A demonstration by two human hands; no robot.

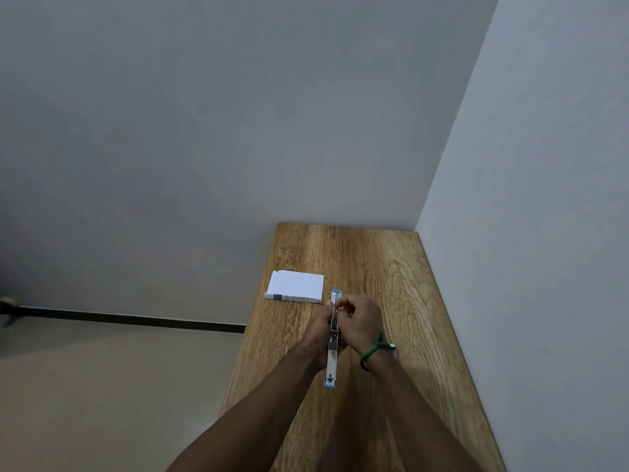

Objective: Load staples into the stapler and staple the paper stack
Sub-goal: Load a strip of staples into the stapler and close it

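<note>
The stapler (332, 364), silver with light blue ends, is swung fully open in a long line over the wooden table (384, 267). My left hand (320, 330) grips its middle from the left side. My right hand (357, 320) sits over the far half, its fingertips pinched together above the staple channel; any staples between them are too small to see. A white paper stack (295, 286) lies flat on the table, just beyond and left of the stapler's far end.
The table runs along a white wall (531, 233) on its right and ends at another wall at the back. Its left edge drops to a beige floor (102, 386). A green band circles my right wrist (374, 349).
</note>
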